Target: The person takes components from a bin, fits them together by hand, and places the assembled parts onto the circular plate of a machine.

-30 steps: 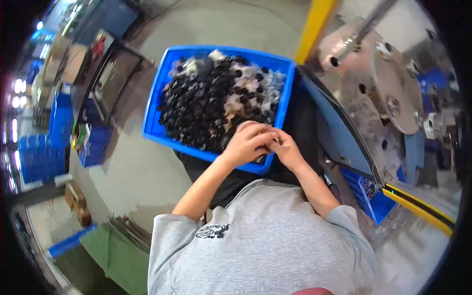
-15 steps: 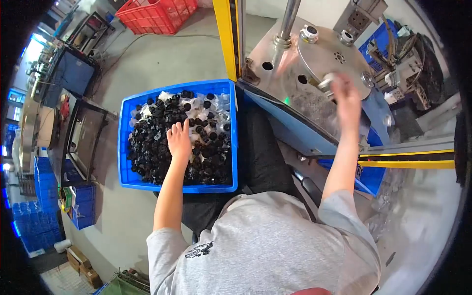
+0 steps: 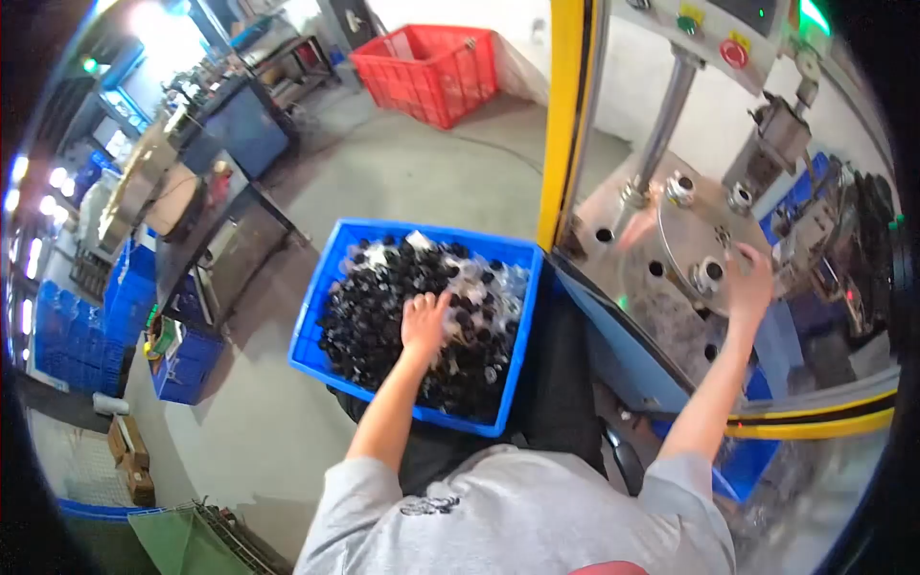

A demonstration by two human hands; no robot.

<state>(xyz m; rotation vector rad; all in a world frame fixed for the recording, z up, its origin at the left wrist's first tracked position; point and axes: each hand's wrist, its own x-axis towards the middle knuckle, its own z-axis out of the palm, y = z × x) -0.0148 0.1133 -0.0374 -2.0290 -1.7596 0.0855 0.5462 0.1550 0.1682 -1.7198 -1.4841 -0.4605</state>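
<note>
A blue bin [image 3: 522, 331] full of small black parts [image 3: 369, 311] and whitish translucent pieces [image 3: 470, 280] rests at my lap. My left hand [image 3: 424, 324] lies on the black parts, its fingers spread. My right hand [image 3: 749, 283] is over the round metal plate [image 3: 678, 225] of the machine, beside a silver fixture with a dark centre [image 3: 708, 275]. Its thumb and fingers are curved and apart, and no object shows between them. Two more silver fixtures, one at the plate's top [image 3: 679, 189] and one at its right [image 3: 740, 198], stand on the plate.
A yellow post [image 3: 565, 125] and a yellow lower rail [image 3: 815, 419] frame the machine. Above the plate hangs a control box with a red button [image 3: 734, 54]. A red crate [image 3: 426, 81] stands on the floor ahead. Metal tooling [image 3: 815, 244] is at the right.
The view has shifted, so the bin and machine appear lower and farther right. My right hand has moved to the right of the front fixture. My left hand stays over the black parts.
</note>
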